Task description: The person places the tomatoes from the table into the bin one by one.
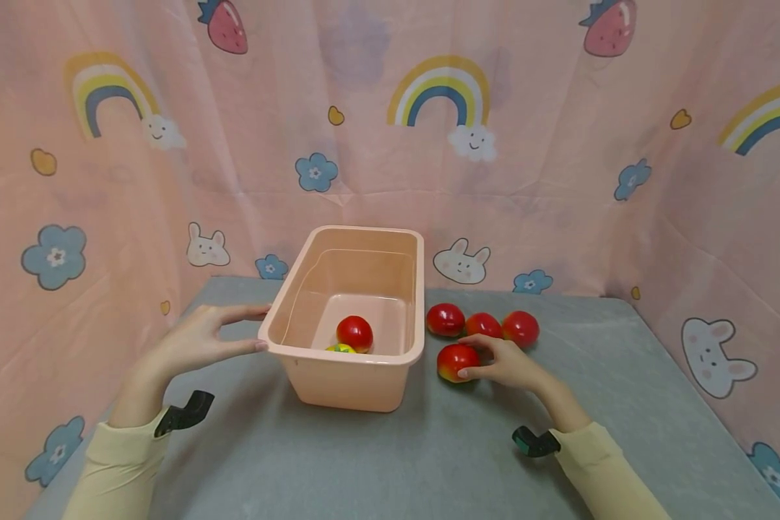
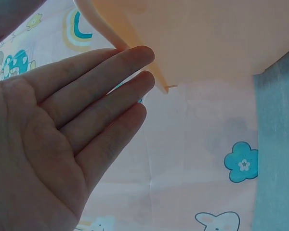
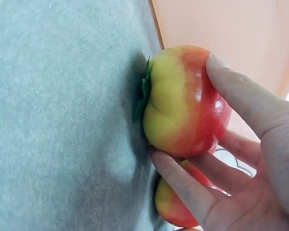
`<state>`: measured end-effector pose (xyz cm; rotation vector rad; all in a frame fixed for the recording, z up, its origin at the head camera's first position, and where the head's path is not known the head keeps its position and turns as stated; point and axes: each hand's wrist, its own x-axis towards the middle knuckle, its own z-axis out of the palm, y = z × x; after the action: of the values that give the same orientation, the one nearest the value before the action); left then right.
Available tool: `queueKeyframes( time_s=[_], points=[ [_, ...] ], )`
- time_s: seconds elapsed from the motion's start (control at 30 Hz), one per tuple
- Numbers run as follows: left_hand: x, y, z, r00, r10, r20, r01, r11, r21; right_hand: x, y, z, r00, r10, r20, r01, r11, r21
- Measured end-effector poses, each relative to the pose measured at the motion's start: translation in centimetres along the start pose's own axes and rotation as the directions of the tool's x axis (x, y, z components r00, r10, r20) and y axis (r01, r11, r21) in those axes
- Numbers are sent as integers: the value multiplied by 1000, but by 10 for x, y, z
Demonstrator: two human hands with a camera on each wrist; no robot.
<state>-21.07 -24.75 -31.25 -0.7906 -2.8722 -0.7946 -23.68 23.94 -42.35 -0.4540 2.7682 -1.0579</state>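
My right hand (image 1: 510, 363) grips a red and yellow tomato (image 1: 455, 362) beside the bin, thumb on one side and fingers round the other. In the right wrist view, the tomato's green leafy end (image 3: 143, 91) faces the grey table and its red end the palm. My left hand (image 1: 195, 339) has its fingers extended at the near left corner of a peach plastic bin (image 1: 347, 368); in the left wrist view the fingertips (image 2: 143, 55) overlap its rim. Inside the bin lie a red tomato (image 1: 354, 333) and a yellow-green piece (image 1: 341, 348), partly hidden by the front wall.
Three more red tomatoes, a left one (image 1: 445, 319), a middle one (image 1: 483, 325) and a right one (image 1: 521, 328), lie just behind my right hand. A grey table (image 1: 390, 462) carries everything. Pink patterned cloth (image 1: 377, 188) hangs behind and at both sides.
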Motion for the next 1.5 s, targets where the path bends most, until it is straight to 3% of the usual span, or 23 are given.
queueKeyframes(
  time_s=[0.77, 1.5],
  points=[
    [1, 1, 0, 1000, 10, -2, -10, 1000, -15, -1, -2, -8, 999, -32, -16, 31, 999, -25],
    [1, 0, -1, 1000, 12, 0, -12, 1000, -1, 0, -16, -37, 999, -35, -36, 33, 999, -43]
  ],
)
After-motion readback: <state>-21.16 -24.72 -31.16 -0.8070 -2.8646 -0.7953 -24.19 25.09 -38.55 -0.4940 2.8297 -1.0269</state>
